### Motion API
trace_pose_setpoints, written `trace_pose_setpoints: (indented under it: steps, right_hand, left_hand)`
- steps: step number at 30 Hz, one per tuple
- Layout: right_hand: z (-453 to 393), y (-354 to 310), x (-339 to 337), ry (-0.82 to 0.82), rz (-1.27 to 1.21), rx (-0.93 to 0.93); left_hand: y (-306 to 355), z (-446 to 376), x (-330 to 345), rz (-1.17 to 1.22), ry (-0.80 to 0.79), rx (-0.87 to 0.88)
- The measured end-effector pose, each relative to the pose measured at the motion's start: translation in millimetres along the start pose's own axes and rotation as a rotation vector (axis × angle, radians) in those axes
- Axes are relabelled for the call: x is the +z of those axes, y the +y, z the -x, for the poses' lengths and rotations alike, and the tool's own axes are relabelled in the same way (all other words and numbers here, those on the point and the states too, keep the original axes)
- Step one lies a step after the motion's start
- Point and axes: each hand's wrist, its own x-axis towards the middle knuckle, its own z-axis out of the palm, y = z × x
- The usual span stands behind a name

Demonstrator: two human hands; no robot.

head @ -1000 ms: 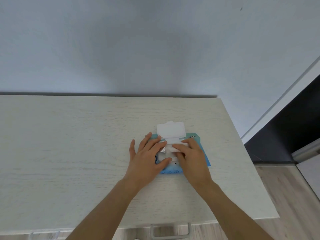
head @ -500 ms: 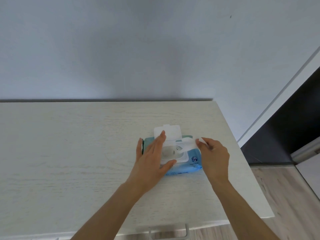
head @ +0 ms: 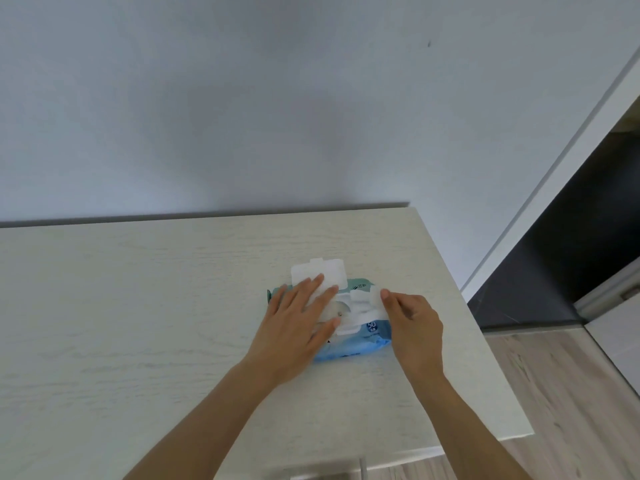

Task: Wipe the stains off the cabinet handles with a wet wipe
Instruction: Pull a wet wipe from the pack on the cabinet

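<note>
A blue pack of wet wipes [head: 360,346] lies on the pale wooden cabinet top [head: 138,306], its white lid [head: 317,277] flipped open toward the wall. My left hand [head: 298,327] presses flat on the pack's left half, fingers spread. My right hand [head: 414,323] pinches a white wet wipe [head: 363,304] that stretches from the pack's opening to the right. A metal cabinet handle [head: 362,467] shows just below the front edge, mostly cut off.
A grey wall rises behind the cabinet. To the right are a white door frame [head: 554,168], a dark opening [head: 571,265] and wood-look floor [head: 571,393]. The cabinet's right edge is close to my right hand.
My right hand has drawn the wipe out of the pack toward the right. My left hand stays pressed on the pack, which has shifted slightly.
</note>
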Motion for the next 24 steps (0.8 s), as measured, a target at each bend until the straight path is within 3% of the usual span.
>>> trace_pose_setpoints:
  steps: [8,12,16,20,24]
  right_hand:
    - [-8.9,0.7,-13.4,0.095,-0.034,0.007]
    - [-11.5,-3.9,-21.1,0.133,-0.048,-0.031]
    - [-11.5,-5.7,-19.8,0.132,-0.027,-0.059]
    - [-6.4,-1.8,-16.1,0.132,0.02,-0.06]
    - [-1.3,0.0,-14.7,0.109,0.055,-0.069]
  left_hand:
    - [-10.8,-54.9,-5.2,0.048,-0.095,-0.209]
    - [-10.4,-37.3,-12.7,0.071,0.161,-0.134]
    - [1.9,0.9,-11.5,0.027,0.422,0.072]
    - [8.7,23.7,0.1,0.044,0.388,0.211]
    - [7.5,36.6,12.0,-0.073,0.226,0.185]
